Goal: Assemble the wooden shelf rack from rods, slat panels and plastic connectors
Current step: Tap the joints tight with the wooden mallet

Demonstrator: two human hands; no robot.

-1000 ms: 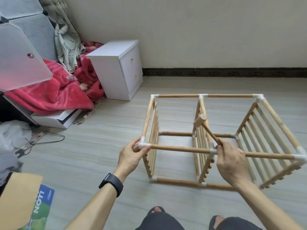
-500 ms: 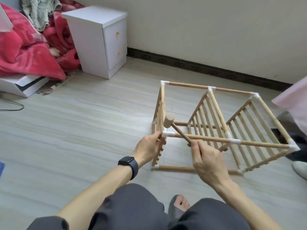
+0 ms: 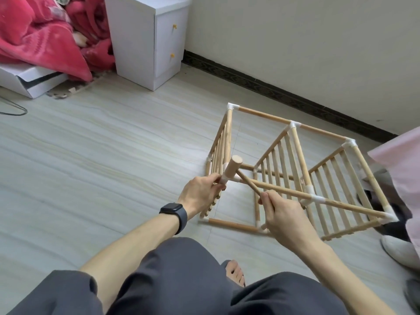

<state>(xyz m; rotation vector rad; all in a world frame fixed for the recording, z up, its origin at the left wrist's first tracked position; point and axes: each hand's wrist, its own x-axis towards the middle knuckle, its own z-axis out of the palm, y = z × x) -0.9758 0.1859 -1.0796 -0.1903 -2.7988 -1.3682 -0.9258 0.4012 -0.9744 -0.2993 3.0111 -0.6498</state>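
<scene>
Down on the floor: two hands and a mallet at one corner of a wooden rack

We look down from head height at a pale wood-grain floor [image 3: 102, 155], where the wooden rack [image 3: 301, 155] stands near the wall. It is a long open frame of round rods [image 3: 263, 114] joined by white plastic connectors [image 3: 295, 124], with three slat panels [image 3: 278, 164] set upright across it: one at each end and one in the middle.

Our left hand [image 3: 200, 196] is clenched around the near top corner at the rack's left end, fingers curled about the post just below the corner connector [image 3: 223, 178]. A dark smartwatch [image 3: 175, 213] sits on that wrist.

Our right hand [image 3: 284, 214] is closed around the thin handle of a small wooden mallet [image 3: 231, 169], thumb on top. The handle slants up and to the left, crossing over the front top rod [image 3: 341, 202]. The cylindrical mallet head sits right at the corner connector, just beside the left fingers; we cannot tell whether it presses on the plastic.

Below the hands we see dark trousers [image 3: 181, 280] and one bare foot [image 3: 235, 270]. Farther back, a white two-drawer cabinet [image 3: 145, 42] stands against the wall next to a heaped red blanket [image 3: 34, 35].
</scene>
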